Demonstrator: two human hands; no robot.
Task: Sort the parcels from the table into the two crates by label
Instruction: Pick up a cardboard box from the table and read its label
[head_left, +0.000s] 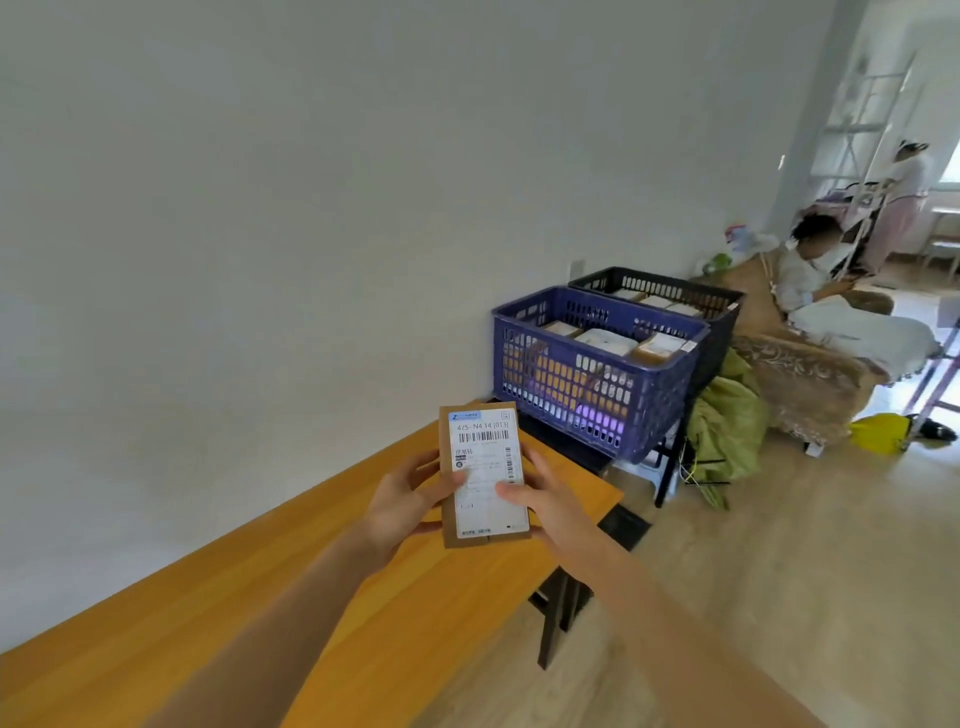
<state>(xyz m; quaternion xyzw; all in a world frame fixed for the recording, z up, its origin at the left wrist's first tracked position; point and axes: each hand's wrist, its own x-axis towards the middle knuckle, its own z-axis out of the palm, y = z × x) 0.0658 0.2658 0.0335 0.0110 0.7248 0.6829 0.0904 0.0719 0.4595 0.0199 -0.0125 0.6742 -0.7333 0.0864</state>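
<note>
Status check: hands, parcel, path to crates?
Left hand, right hand grip parcel, label up, over table. Blue crate ahead, black crate behind it. Nothing between.

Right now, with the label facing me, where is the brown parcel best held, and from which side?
Probably by its two long edges, low down: left hand from the left, right hand from the right. The parcel is flat and narrow, so two hands clamp it well, and the code at the top of the label is left uncovered.

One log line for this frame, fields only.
stage: label check | left hand: holds parcel | right hand: holds parcel | blue crate: loaded | black crate: loaded
</note>
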